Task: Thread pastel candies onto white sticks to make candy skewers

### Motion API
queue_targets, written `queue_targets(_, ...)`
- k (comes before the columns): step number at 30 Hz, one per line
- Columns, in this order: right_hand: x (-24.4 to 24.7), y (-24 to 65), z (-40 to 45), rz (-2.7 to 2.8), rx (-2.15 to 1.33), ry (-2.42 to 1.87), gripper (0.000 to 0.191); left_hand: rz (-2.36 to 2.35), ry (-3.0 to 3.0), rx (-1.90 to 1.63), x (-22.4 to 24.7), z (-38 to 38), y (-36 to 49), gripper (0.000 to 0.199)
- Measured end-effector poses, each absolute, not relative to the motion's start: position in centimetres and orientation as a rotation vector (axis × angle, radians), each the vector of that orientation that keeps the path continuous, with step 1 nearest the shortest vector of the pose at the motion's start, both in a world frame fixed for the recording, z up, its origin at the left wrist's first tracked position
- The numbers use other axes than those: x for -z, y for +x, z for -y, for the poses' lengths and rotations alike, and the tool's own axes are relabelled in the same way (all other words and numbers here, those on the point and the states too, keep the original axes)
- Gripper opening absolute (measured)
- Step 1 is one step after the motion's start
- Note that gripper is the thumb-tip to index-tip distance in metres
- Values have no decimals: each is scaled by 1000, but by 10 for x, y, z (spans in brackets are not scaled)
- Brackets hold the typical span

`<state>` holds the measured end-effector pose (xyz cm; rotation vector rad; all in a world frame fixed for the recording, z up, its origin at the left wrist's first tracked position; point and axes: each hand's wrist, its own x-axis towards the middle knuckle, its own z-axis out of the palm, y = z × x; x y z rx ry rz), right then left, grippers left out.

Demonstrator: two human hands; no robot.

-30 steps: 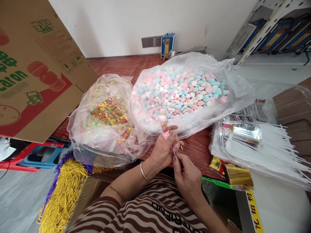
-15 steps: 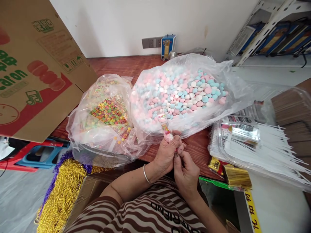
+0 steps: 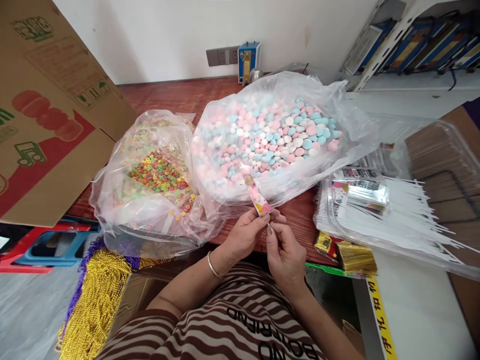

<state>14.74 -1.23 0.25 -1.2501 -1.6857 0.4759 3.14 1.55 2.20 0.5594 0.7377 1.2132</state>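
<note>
A narrow printed candy packet (image 3: 256, 196) points up and away from me, over the near edge of a clear bag of pink, white and blue candies (image 3: 285, 145). My left hand (image 3: 245, 232), with a bangle on its wrist, pinches the packet's lower end. Close beside it, my right hand (image 3: 287, 252) has its thumb and finger pressed together just below the packet; what they hold is too small to make out. To the left lies another clear bag with small colourful ring candies (image 3: 161, 172).
A large carton (image 3: 56, 125) stands at the left. On the right are a plastic tray of white sticks (image 3: 405, 215), gold twist ties (image 3: 356, 257) and foil packets. A blue device (image 3: 248, 61) sits by the wall; gold beads (image 3: 93, 300) hang at lower left.
The view has shifted slightly to the right. My left hand has slid to the packet's lower end, so more of the packet shows above the fingers.
</note>
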Motion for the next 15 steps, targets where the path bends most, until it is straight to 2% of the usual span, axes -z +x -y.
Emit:
queue_targets(6,2,147,17,1750,-388,-1186,12,-667,493,-1293,-27,-13,34,29)
queue_targets(15,6,144,26,1605,-549,-1193,10,-722,621,-1309,-24,-9,36,34)
